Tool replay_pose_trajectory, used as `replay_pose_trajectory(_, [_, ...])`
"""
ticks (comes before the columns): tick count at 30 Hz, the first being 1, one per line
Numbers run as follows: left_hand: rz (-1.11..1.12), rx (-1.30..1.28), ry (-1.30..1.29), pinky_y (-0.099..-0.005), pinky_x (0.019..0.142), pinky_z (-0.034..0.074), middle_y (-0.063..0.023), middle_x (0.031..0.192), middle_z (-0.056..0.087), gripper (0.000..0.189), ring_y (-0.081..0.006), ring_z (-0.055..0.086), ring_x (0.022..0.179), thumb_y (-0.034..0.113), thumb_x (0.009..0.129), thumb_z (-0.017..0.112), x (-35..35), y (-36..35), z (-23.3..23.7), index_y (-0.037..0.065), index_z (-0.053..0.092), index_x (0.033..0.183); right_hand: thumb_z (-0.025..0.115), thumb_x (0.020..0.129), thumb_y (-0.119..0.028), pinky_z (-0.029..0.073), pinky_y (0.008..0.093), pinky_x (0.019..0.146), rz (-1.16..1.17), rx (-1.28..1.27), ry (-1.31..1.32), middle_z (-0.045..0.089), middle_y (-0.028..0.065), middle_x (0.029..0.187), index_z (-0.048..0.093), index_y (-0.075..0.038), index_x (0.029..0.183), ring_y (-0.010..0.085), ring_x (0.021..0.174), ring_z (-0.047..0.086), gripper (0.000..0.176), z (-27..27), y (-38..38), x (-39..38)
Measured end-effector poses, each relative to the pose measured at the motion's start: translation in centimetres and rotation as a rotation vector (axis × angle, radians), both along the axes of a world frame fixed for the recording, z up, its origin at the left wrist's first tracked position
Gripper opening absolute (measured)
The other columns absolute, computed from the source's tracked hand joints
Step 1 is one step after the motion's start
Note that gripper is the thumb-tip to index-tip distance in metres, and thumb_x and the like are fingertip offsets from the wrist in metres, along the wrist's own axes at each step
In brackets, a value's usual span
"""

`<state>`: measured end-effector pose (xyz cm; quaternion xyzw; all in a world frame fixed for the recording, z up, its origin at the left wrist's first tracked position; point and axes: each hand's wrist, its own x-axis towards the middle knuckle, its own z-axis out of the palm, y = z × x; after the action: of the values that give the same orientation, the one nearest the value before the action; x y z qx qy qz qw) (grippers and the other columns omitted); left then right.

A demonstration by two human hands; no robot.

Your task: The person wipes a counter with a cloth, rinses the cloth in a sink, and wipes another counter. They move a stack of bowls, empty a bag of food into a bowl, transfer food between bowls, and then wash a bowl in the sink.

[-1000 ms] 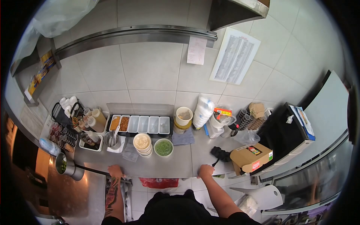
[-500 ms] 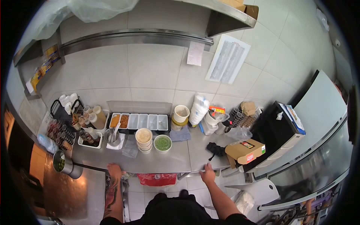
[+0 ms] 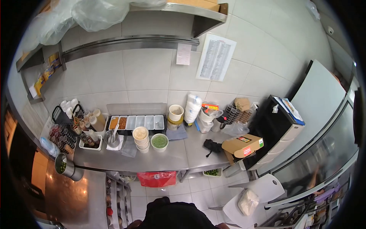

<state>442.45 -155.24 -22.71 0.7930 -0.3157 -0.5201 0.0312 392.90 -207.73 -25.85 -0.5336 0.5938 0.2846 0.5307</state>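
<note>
At the bottom edge of the head view, a small patch of skin shows my left hand or forearm (image 3: 134, 224), left of my dark clothing. On the other side, a sliver of my right hand or forearm (image 3: 222, 226) appears. The fingers of both are out of sight, and I see nothing held. Both are apart from the steel counter (image 3: 167, 162) in front of me. On it stand a stack of round white tubs (image 3: 141, 142) with beige contents on top and a white tub of green sauce (image 3: 159, 141).
A topping rack (image 3: 141, 122) and sauce bottles (image 3: 97, 118) line the wall. A cardboard box (image 3: 242, 146) and black cloth-like bundle (image 3: 212, 146) lie at the right. Below are a red bag (image 3: 157, 179) and a white chair (image 3: 248, 206). A metal pot (image 3: 68, 168) stands at left.
Both hands have left the counter's front edge and dropped back toward my body, nearly out of view. The camera view has shifted slightly; the counter items appear unmoved.
</note>
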Motion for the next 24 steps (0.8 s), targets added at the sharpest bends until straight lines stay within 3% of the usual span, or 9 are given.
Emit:
replay_pose_trajectory(6, [-0.628, -0.275, -0.161, -0.0461, 0.093, 0.049, -0.0175, 0.100, 0.070, 0.070, -0.0341, 0.067, 0.097, 0.069, 0.088, 0.044, -1.5, 2.3, 3.3, 0.006, 0.072, 0.101, 0.063, 0.085, -0.027, 0.054, 0.0482, 0.066, -0.241, 0.015, -0.122, 0.065, 0.0091, 0.082, 0.068, -0.004, 0.094, 0.0285, 0.077, 0.069, 0.025, 1.6, 4.7, 0.6])
replay_pose_trajectory(8, [-0.412, -0.231, 0.044, -0.0462, 0.093, 0.049, -0.0180, 0.099, 0.069, 0.066, -0.0360, 0.065, 0.097, 0.063, 0.092, 0.039, 2.9, 3.1, 1.4, 0.006, 0.071, 0.102, 0.061, 0.087, -0.024, 0.054, 0.0479, 0.062, 0.081, -0.201, -0.381, 0.063, 0.0100, 0.088, 0.065, -0.005, 0.102, 0.0323, 0.082, 0.070, 0.025, -1.2, 5.7, -0.1])
replay_pose_trajectory(12, [-0.183, 0.055, -0.343, -0.0466, 0.094, 0.049, -0.0196, 0.111, 0.066, 0.061, -0.0369, 0.062, 0.106, 0.056, 0.093, 0.037, 5.4, -4.8, 8.3, 0.006, 0.069, 0.110, 0.057, 0.090, -0.017, 0.056, 0.0317, 0.051, -0.355, -0.252, -0.415, 0.070, 0.0159, 0.096, 0.064, 0.001, 0.117, 0.0219, 0.065, 0.072, 0.033, 7.8, 8.3, 1.9])
replay_pose_trajectory(13, [-0.189, -0.023, -0.403, -0.0449, 0.094, 0.049, -0.0190, 0.111, 0.067, 0.057, -0.0365, 0.062, 0.108, 0.054, 0.092, 0.044, 7.4, -5.1, 4.9, 0.005, 0.068, 0.111, 0.057, 0.092, -0.016, 0.055, 0.0374, 0.053, -0.387, -0.191, -0.464, 0.066, 0.0109, 0.103, 0.054, -0.005, 0.132, 0.0285, 0.081, 0.072, 0.042, 7.7, 8.7, 0.9])
replay_pose_trajectory(16, [0.060, -0.163, -0.370, -0.0427, 0.092, 0.050, -0.0171, 0.110, 0.068, 0.054, -0.0355, 0.063, 0.106, 0.051, 0.090, 0.052, 6.6, -9.7, 11.1, 0.004, 0.067, 0.112, 0.054, 0.093, -0.014, 0.058, 0.0336, 0.051, -0.470, -0.240, -0.444, 0.069, 0.0159, 0.095, 0.059, 0.006, 0.121, 0.0282, 0.073, 0.073, 0.035, 8.5, 12.0, -2.7])
replay_pose_trajectory(19, [0.259, -0.362, -0.308, -0.0411, 0.087, 0.052, -0.0170, 0.105, 0.069, 0.052, -0.0348, 0.066, 0.099, 0.050, 0.087, 0.057, 3.0, -11.7, 12.5, 0.004, 0.068, 0.110, 0.055, 0.095, -0.018, 0.058, 0.0427, 0.054, -0.502, -0.141, -0.300, 0.066, 0.0142, 0.100, 0.058, -0.004, 0.123, 0.0307, 0.074, 0.071, 0.032, 4.4, 16.1, -9.6])
replay_pose_trajectory(20, [0.255, -0.368, -0.302, -0.0411, 0.087, 0.052, -0.0170, 0.105, 0.069, 0.052, -0.0348, 0.066, 0.099, 0.050, 0.087, 0.057, 1.4, -12.4, 13.2, 0.004, 0.068, 0.110, 0.055, 0.093, -0.019, 0.058, 0.0429, 0.053, -0.547, -0.053, -0.297, 0.066, 0.0140, 0.095, 0.061, -0.003, 0.114, 0.0294, 0.069, 0.068, 0.027, -5.9, 17.5, -16.0])
replay_pose_trajectory(22, [-0.096, -0.198, -0.210, -0.0414, 0.088, 0.051, -0.0180, 0.105, 0.069, 0.053, -0.0345, 0.065, 0.100, 0.050, 0.086, 0.058, -0.7, -13.6, 13.8, 0.003, 0.068, 0.109, 0.059, 0.088, -0.047, 0.052, 0.0390, 0.074, -0.316, -0.155, -0.315, 0.061, 0.0065, 0.091, 0.056, -0.009, 0.109, 0.0155, 0.088, 0.059, 0.044, -5.2, 23.1, -21.3])
replay_pose_trajectory(24, [-0.087, -0.261, -0.216, -0.0406, 0.092, 0.050, -0.0177, 0.108, 0.069, 0.057, -0.0339, 0.064, 0.104, 0.052, 0.086, 0.056, -3.3, -11.9, 10.6, 0.002, 0.068, 0.111, 0.059, 0.088, -0.044, 0.053, 0.0395, 0.072, -0.369, -0.119, -0.297, 0.062, 0.0071, 0.090, 0.057, -0.008, 0.109, 0.0170, 0.086, 0.060, 0.041, -2.4, 26.5, -22.5])
